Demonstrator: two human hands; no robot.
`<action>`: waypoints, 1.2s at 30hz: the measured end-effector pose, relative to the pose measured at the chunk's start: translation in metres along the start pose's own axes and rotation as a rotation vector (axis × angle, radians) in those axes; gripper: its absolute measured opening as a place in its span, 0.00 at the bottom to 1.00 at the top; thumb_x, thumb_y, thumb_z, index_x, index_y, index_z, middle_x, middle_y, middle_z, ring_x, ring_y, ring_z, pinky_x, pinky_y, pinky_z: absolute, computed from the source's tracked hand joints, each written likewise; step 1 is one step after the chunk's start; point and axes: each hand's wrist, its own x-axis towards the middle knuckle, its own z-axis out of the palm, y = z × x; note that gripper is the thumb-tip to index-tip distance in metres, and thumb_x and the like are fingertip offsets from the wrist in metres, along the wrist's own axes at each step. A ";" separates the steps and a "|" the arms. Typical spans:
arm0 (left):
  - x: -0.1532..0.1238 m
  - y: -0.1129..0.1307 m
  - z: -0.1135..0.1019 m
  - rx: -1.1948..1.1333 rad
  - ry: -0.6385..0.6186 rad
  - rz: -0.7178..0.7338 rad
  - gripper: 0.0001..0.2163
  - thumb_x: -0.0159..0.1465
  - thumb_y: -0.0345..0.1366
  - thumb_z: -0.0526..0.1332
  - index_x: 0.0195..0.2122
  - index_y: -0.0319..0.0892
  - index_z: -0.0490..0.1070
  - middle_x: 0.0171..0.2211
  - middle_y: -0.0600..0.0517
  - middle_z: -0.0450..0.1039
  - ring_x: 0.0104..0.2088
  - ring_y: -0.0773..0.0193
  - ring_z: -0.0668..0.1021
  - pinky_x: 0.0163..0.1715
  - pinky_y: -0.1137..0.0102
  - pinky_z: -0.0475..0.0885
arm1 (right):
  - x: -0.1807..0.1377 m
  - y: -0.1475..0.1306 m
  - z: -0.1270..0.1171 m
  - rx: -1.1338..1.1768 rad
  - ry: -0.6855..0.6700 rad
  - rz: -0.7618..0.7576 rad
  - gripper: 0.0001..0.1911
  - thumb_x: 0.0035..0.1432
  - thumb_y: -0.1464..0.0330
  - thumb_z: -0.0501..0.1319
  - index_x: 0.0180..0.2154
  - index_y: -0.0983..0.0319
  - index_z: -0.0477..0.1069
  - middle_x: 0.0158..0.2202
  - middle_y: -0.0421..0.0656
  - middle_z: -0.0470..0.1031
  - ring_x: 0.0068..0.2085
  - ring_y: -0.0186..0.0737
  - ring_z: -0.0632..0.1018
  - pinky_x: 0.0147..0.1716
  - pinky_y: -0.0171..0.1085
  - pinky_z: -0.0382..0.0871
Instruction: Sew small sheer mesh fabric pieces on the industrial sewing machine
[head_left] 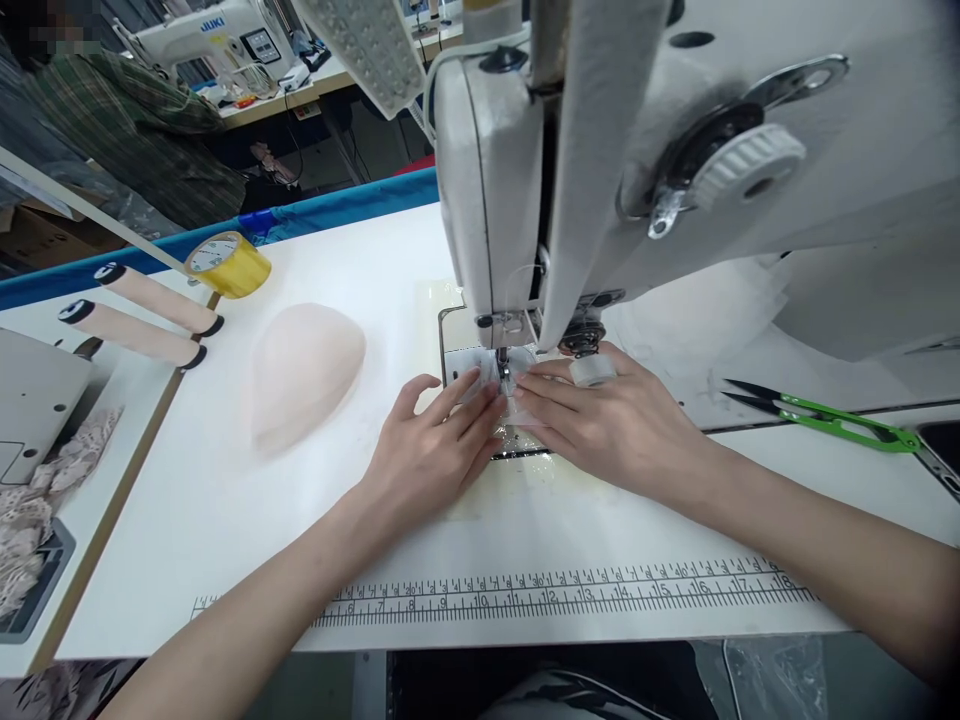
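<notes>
My left hand [429, 445] lies flat on the white sewing table [225, 520], its fingers stretched toward the presser foot [503, 372] of the sewing machine [600, 150]. My right hand [607, 420] lies flat on the other side of the foot, with a white tape ring on one finger. Both sets of fingertips press on a small piece of thin white fabric [517, 400] that sits under the needle. Most of that fabric is hidden by my fingers.
A pale pink foam cup [304, 370] lies left of my hands. A yellow tape roll [229, 264] and two thread cones [139, 315] sit farther left. Green thread snips [832, 415] lie at right. A printed ruler [562, 595] runs along the front edge. Another person sits at back left.
</notes>
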 end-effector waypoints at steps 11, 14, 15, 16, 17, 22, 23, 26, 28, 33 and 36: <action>0.002 -0.004 0.003 -0.023 -0.001 -0.005 0.12 0.69 0.33 0.55 0.52 0.40 0.72 0.51 0.47 0.74 0.55 0.54 0.74 0.51 0.57 0.63 | 0.000 0.002 0.002 0.006 0.000 -0.006 0.12 0.66 0.69 0.57 0.46 0.64 0.76 0.38 0.46 0.81 0.39 0.46 0.78 0.54 0.50 0.61; 0.002 -0.005 0.004 -0.007 -0.006 -0.011 0.12 0.70 0.33 0.54 0.52 0.41 0.71 0.52 0.48 0.74 0.55 0.55 0.74 0.52 0.57 0.62 | 0.000 0.002 0.003 -0.026 0.001 0.000 0.12 0.67 0.68 0.55 0.45 0.63 0.77 0.38 0.45 0.81 0.39 0.46 0.78 0.54 0.50 0.61; 0.002 -0.006 0.004 -0.006 -0.004 -0.013 0.12 0.70 0.34 0.54 0.52 0.41 0.71 0.52 0.48 0.74 0.55 0.55 0.74 0.52 0.57 0.61 | 0.000 0.003 0.003 -0.040 0.005 0.000 0.13 0.67 0.68 0.55 0.45 0.63 0.77 0.38 0.45 0.81 0.39 0.46 0.78 0.54 0.50 0.61; 0.002 -0.006 0.004 -0.008 0.000 -0.014 0.12 0.70 0.34 0.54 0.52 0.42 0.71 0.52 0.48 0.74 0.55 0.55 0.74 0.52 0.57 0.61 | 0.000 0.003 0.004 -0.054 0.006 -0.001 0.13 0.68 0.68 0.54 0.45 0.63 0.77 0.38 0.45 0.81 0.39 0.46 0.78 0.54 0.50 0.61; 0.003 -0.007 0.005 -0.014 0.003 -0.017 0.12 0.70 0.34 0.54 0.52 0.42 0.71 0.52 0.48 0.74 0.55 0.55 0.74 0.52 0.57 0.61 | 0.000 0.003 0.003 -0.067 0.008 -0.003 0.13 0.68 0.68 0.54 0.45 0.63 0.77 0.38 0.45 0.81 0.39 0.46 0.78 0.55 0.50 0.61; 0.003 -0.009 0.007 -0.044 0.009 -0.026 0.12 0.70 0.34 0.55 0.52 0.41 0.72 0.52 0.47 0.74 0.55 0.54 0.74 0.51 0.56 0.62 | 0.001 0.004 -0.001 -0.138 -0.019 -0.023 0.15 0.69 0.68 0.52 0.44 0.65 0.77 0.39 0.46 0.81 0.42 0.44 0.77 0.56 0.47 0.60; 0.004 -0.009 0.008 -0.043 0.013 -0.026 0.12 0.70 0.34 0.55 0.52 0.41 0.72 0.52 0.47 0.74 0.55 0.54 0.74 0.51 0.56 0.62 | 0.001 0.004 -0.001 -0.149 -0.019 -0.024 0.15 0.69 0.68 0.52 0.43 0.66 0.77 0.38 0.46 0.81 0.42 0.44 0.77 0.56 0.47 0.60; 0.004 -0.011 0.009 -0.034 0.020 -0.026 0.12 0.70 0.34 0.54 0.52 0.39 0.71 0.52 0.47 0.74 0.55 0.54 0.74 0.52 0.56 0.61 | 0.002 0.004 0.002 -0.169 -0.019 -0.020 0.15 0.69 0.67 0.52 0.41 0.64 0.77 0.37 0.45 0.81 0.42 0.44 0.77 0.56 0.48 0.60; 0.004 -0.012 0.010 -0.034 0.016 -0.030 0.13 0.70 0.34 0.54 0.52 0.39 0.71 0.52 0.47 0.74 0.55 0.55 0.74 0.52 0.56 0.61 | 0.002 0.005 0.005 -0.168 -0.017 -0.013 0.16 0.70 0.67 0.51 0.40 0.63 0.78 0.36 0.43 0.81 0.41 0.44 0.77 0.56 0.48 0.59; 0.006 -0.013 0.010 -0.045 0.010 -0.046 0.13 0.70 0.34 0.54 0.53 0.41 0.71 0.52 0.47 0.74 0.56 0.53 0.73 0.52 0.55 0.60 | 0.003 0.006 0.010 -0.160 0.022 -0.017 0.19 0.70 0.66 0.50 0.35 0.63 0.78 0.34 0.44 0.81 0.40 0.43 0.76 0.57 0.47 0.55; 0.007 -0.012 0.010 -0.044 0.003 -0.062 0.13 0.70 0.34 0.54 0.53 0.41 0.71 0.52 0.47 0.74 0.56 0.53 0.73 0.52 0.55 0.60 | 0.004 0.006 0.009 -0.168 0.050 -0.034 0.18 0.69 0.67 0.52 0.35 0.65 0.78 0.33 0.45 0.81 0.39 0.43 0.76 0.57 0.46 0.55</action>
